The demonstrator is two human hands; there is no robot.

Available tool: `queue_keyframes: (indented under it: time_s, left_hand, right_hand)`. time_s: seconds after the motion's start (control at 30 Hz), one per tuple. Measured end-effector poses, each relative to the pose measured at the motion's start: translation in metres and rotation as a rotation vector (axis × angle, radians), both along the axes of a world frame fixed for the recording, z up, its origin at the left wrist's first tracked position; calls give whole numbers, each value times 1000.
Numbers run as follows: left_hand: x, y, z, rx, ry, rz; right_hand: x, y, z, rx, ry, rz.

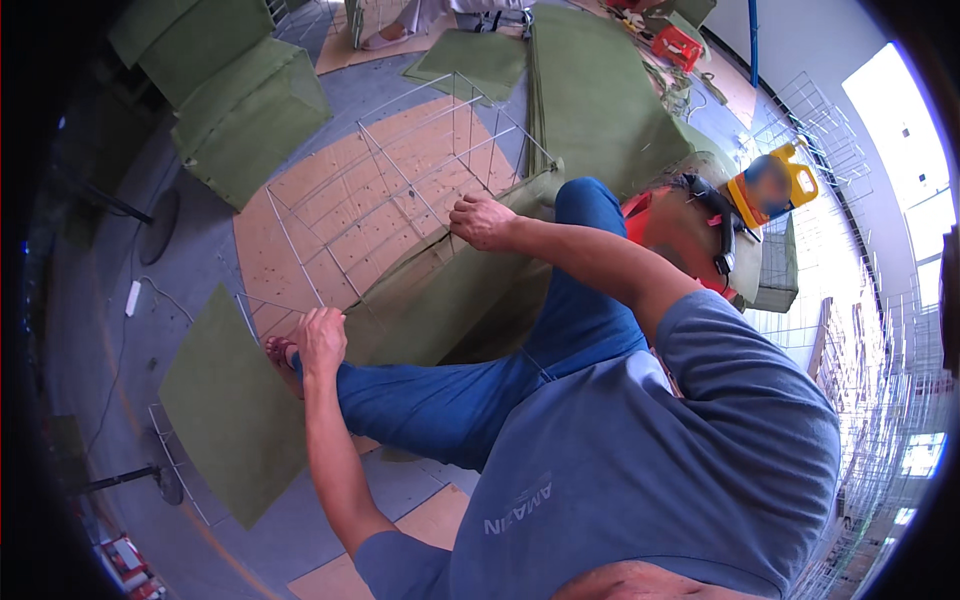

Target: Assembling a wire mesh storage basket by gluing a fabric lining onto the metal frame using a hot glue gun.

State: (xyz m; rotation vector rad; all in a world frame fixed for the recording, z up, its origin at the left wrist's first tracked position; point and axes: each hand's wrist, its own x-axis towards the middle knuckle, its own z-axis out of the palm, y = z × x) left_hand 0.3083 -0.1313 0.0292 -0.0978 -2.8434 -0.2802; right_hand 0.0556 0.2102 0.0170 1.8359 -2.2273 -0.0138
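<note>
A wire frame (361, 205) of thin pale rods stands on brown cardboard before my knees. Dark green sheet material (440, 290), like fabric or mesh, covers its near side, its edge running along a rod. My left hand (322, 343) is closed at the near left corner of the sheet, by the end of that rod. Farther right, my right hand (482, 222) has its fingers curled round the same edge. The fingertips of both hands are partly hidden, so cannot tell how much of the wire lies inside each grip.
A flat green sheet (235, 410) lies left of my leg. Stacked green pieces (250, 110) are at the far left, and a long green pile (590, 100) at the far right. A yellow container (800, 185) and wire panels (860, 430) stand to my right. Another person's foot (385, 40) shows at the top.
</note>
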Motion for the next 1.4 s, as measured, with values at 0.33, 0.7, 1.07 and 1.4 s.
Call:
queue_keyframes:
  time_s: [0.33, 0.7, 1.07, 1.4]
  left_hand:
    - [11, -10, -8, -5, -9, 88]
    - [27, 0, -9, -22, -105, 225]
    - [13, 3, -1, -8, -205, 248]
    - [17, 3, -1, 6, -197, 273]
  right_hand:
    - [16, -10, 5, 65, -11, 17]
    - [-14, 31, 99, 25, -333, -591]
    - [-61, 292, 23, -666, -1287, -475]
    - [-26, 308, 71, -712, -1280, -376]
